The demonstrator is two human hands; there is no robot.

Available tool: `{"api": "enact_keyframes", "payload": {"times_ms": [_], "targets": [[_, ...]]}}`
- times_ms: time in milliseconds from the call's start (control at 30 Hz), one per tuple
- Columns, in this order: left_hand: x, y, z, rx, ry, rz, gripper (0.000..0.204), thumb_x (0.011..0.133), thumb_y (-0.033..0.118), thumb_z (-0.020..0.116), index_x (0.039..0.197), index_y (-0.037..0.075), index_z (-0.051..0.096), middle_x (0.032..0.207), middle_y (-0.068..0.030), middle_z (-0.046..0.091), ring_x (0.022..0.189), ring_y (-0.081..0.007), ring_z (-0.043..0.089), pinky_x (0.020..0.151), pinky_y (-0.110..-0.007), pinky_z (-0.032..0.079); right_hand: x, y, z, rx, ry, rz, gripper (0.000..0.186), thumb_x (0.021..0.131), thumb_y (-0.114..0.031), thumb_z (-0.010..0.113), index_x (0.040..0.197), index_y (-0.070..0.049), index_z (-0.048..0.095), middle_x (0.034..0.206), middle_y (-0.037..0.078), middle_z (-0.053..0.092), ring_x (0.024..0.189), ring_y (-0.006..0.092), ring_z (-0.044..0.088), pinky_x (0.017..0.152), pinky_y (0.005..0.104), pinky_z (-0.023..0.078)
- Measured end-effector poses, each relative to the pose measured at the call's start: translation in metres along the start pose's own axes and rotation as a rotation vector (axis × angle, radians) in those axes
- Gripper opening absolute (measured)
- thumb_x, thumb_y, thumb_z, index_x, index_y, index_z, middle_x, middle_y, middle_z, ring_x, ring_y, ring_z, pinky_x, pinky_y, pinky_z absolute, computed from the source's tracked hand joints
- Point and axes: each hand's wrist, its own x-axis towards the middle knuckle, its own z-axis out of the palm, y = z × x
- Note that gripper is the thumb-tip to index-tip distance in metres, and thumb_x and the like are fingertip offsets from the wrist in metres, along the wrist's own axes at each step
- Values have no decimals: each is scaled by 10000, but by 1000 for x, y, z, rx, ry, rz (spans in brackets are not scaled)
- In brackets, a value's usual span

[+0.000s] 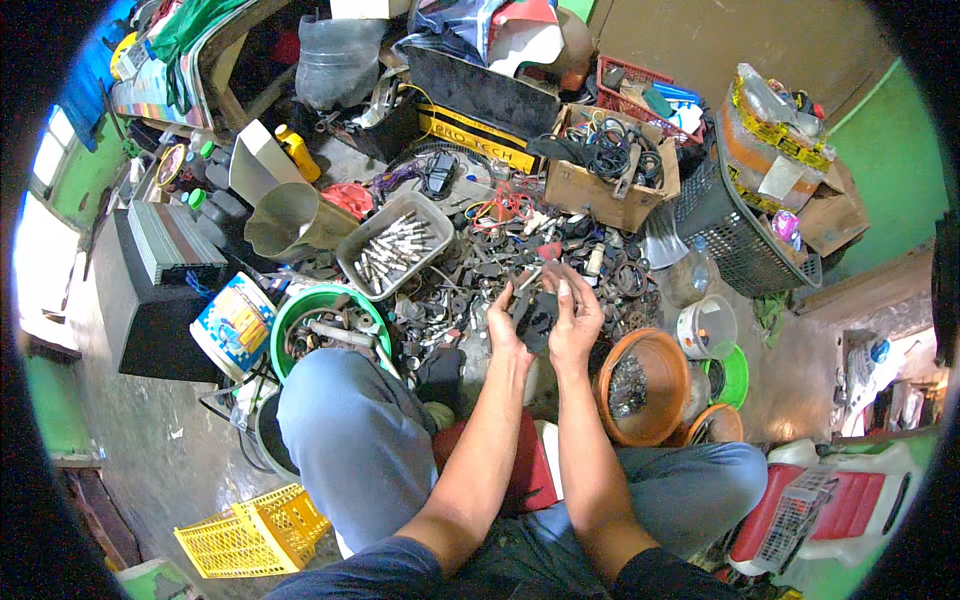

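Observation:
My left hand [505, 318] is raised over the pile of small dark metal parts [470, 315], its fingertips pinched on a small pale rod-shaped piece [530, 277]. My right hand [574, 318] is close beside it, thumb up, its upper fingers curved toward that piece and blurred; whether they grip it I cannot tell. A clear-grey tray [433, 258] of white-bodied cylindrical parts sits beyond my left hand. A green basin [292, 316] of metal pieces is to the left, and an orange bowl [645, 430] with small dark bits is to the right.
Around me are a cardboard box of cables [600, 200], a black-and-yellow case [470, 145], a grey plastic basket [730, 240], a white bucket [225, 330], a yellow crate [235, 540], small clear tubs [705, 325] and a red-and-white plastic object [830, 515].

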Motion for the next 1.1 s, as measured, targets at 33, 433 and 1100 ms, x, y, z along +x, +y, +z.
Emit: {"api": "enact_keyframes", "payload": {"times_ms": [33, 433, 1100], "targets": [[-5, -2, 2, -2, -24, -15, 369, 1014, 299, 441, 1197, 49, 641, 1127, -140, 692, 999, -280, 667, 920, -420, 530, -1, -1, -2, 41, 19, -27, 284, 1022, -116, 523, 1217, 76, 600, 1178, 166, 679, 1095, 246, 659, 950, 345, 523], [-23, -29, 3, -183, 5, -138, 399, 1013, 265, 394, 1244, -7, 572, 1266, -197, 620, 1171, -329, 594, 1066, -485, 442, -7, -27, -24, 673, 196, 283, 324, 1019, -14, 390, 1327, 49, 464, 1369, 237, 523, 1288, 368, 531, 1132, 460, 430], [-30, 1, 0, -291, 15, -64, 363, 1030, 238, 384, 1208, -31, 551, 1238, -228, 604, 1194, -404, 551, 1091, -537, 431, -29, 72, -108, 472, 750, 586, 223, 976, -123, 489, 1144, -31, 603, 1100, 116, 649, 925, 226, 641, 724, 347, 552]]}}
